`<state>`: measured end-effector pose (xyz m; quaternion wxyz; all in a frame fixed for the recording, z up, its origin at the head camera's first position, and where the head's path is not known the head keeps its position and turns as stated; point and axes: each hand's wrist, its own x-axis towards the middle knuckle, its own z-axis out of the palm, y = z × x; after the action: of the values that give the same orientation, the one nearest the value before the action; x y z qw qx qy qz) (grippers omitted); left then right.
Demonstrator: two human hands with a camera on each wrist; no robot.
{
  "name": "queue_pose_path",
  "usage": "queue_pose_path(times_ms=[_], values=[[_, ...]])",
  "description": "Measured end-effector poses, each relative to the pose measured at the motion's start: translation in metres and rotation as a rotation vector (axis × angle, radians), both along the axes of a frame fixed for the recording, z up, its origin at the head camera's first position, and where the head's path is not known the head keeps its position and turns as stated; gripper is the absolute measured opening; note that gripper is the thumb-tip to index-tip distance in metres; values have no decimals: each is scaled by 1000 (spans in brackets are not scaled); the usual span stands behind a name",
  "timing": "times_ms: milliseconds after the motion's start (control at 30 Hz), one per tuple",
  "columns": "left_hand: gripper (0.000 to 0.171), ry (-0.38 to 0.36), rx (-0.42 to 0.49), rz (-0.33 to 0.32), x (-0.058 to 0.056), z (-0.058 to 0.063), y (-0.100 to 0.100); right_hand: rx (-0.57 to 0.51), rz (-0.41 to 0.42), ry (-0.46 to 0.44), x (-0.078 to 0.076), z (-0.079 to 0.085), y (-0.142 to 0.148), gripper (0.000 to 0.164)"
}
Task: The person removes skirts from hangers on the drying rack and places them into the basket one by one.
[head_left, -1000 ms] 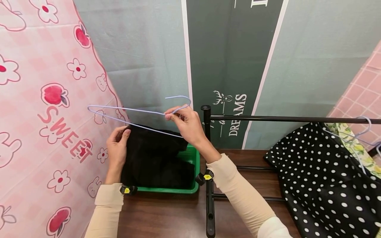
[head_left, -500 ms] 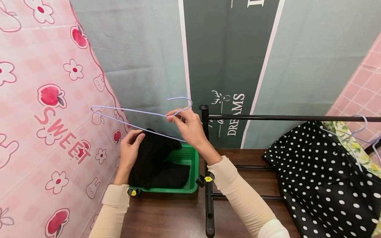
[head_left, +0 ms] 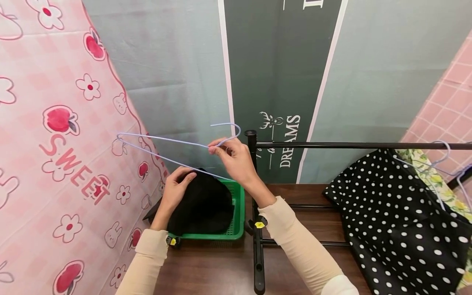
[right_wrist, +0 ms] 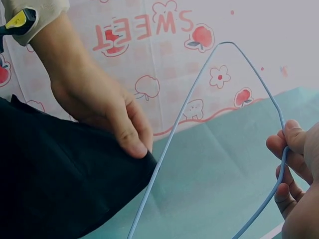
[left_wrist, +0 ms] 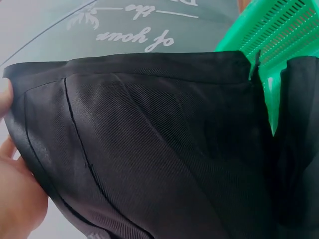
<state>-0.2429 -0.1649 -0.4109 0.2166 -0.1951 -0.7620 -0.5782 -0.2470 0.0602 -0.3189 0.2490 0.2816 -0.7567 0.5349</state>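
My left hand [head_left: 175, 192] pinches the waistband corner of a black pleated skirt [head_left: 206, 200] between thumb and fingers. The skirt hangs over a green basket [head_left: 239, 213]; the left wrist view shows its waistband, pleats and a slit at one end. A lilac wire hanger [head_left: 162, 139] is pinched near the base of its hook by my right hand [head_left: 237, 162], its far end pointing left. In the right wrist view the pinched skirt corner lies close beside the lower wire of the hanger [right_wrist: 169, 137]; I cannot tell whether they touch.
A black clothes rack bar [head_left: 332, 145] runs right from its upright [head_left: 258, 246]. Hung there are a black cloth with white dots [head_left: 398, 213] and a yellow-flowered cloth [head_left: 424, 164]. A pink printed curtain [head_left: 92, 135] stands close on the left, above the brown tabletop [head_left: 210, 266].
My left hand has moved right and slightly down with the skirt corner, closer to my right hand. The hanger has shifted a little to the right and down.
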Motion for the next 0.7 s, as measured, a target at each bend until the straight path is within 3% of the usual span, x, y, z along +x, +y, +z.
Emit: queue_pose_path(times_ms=[200, 433, 700], values=[[13, -24, -79, -3, -6, -7, 9, -12, 18, -5, 1, -4, 1, 16], [18, -70, -132, 6, -29, -40, 12, -8, 14, -11, 1, -8, 4, 14], [24, -141, -185, 1, -36, -57, 18, -7, 30, -33, 3, -14, 8, 13]])
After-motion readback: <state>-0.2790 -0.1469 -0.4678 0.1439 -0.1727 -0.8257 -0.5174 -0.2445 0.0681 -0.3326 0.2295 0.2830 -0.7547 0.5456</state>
